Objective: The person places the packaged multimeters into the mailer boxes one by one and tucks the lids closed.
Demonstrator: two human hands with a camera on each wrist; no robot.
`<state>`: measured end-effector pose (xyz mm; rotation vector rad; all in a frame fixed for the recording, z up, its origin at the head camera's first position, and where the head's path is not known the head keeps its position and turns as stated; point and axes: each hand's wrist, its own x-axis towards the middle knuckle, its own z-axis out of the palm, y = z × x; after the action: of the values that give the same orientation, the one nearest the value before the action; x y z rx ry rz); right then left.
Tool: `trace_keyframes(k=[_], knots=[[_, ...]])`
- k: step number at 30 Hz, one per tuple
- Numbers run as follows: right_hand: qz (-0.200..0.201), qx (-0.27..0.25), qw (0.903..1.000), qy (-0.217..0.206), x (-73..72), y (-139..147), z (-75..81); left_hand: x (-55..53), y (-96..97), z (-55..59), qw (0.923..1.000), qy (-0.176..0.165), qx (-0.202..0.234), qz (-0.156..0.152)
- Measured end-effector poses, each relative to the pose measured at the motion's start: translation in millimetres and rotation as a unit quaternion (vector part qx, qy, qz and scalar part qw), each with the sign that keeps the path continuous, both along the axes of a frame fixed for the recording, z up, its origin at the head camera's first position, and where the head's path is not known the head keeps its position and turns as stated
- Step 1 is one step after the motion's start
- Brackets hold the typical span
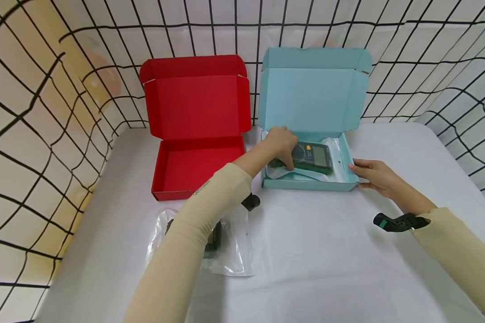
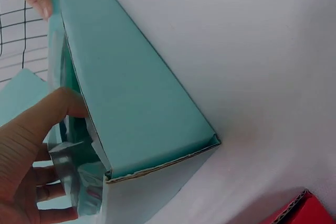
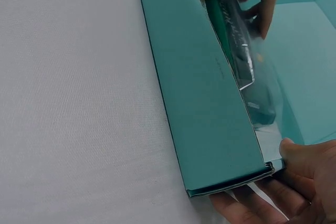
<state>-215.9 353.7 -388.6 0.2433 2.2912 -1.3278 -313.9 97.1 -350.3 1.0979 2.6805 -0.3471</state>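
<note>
A green and dark grey multimeter (image 1: 319,154) in a clear plastic bag lies inside the open light blue box (image 1: 311,185). My left hand (image 1: 282,146) reaches into the box and grips the multimeter's left end through the bag. In the left wrist view, the thumb of that left hand (image 2: 26,156) is inside the front wall, its fingers on the far side of the bag. My right hand (image 1: 375,177) holds the box's right side wall. The right wrist view shows the right hand (image 3: 310,182) with its thumb at the wall's top edge and fingers underneath the corner.
To the left stands an open red box (image 1: 198,107) with its lid raised. In front of it lies a clear plastic bag (image 1: 236,255) with a dark device, partly covered by my left forearm. Black wire mesh (image 1: 236,25) encloses the white table (image 1: 327,251) at the back and sides.
</note>
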Motion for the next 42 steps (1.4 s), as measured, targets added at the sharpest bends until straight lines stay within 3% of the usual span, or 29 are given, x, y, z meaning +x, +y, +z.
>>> trace_keyframes(k=[9, 15, 19, 25, 31, 35, 38, 40, 42], knots=[[-0.006, -0.006, 1.0, -0.005, -0.9, -0.2, 0.6, -2.4, 0.9, -5.5, 0.9998, -0.014, -0.012, -0.003], [0.001, -0.006, 1.0, -0.004, -2.1, -2.2, -2.3, -4.6, -3.8, -21.9, 0.9989, -0.039, -0.012, 0.022], [0.001, -0.006, 1.0, -0.001, -3.2, -2.6, -1.8, -6.8, -7.5, -24.2, 0.9982, -0.047, -0.007, 0.036], [-0.005, -0.004, 0.9999, 0.009, -2.3, -0.4, -1.8, -7.5, -11.3, -27.7, 0.9942, -0.081, 0.04, 0.059], [0.011, 0.032, 0.9987, 0.038, -1.5, -4.4, -6.7, 2.6, -26.6, -30.2, 0.988, -0.12, 0.078, 0.058], [0.015, 0.072, 0.9956, 0.058, 0.2, -7.1, -4.5, 7.0, -39.2, -22.9, 0.9751, -0.156, 0.15, 0.049], [0.019, 0.096, 0.9928, 0.069, 1.2, -4.9, -0.5, 6.2, -48.2, -13.4, 0.9601, -0.141, 0.236, 0.053], [0.023, 0.123, 0.9892, 0.077, -0.3, -2.9, 2.9, 5.0, -53.4, -5.8, 0.9456, -0.112, 0.298, 0.065], [0.03, 0.155, 0.9829, 0.094, -4.5, -1.5, 7.5, 2.8, -57.3, 2.0, 0.923, -0.078, 0.369, 0.079]])
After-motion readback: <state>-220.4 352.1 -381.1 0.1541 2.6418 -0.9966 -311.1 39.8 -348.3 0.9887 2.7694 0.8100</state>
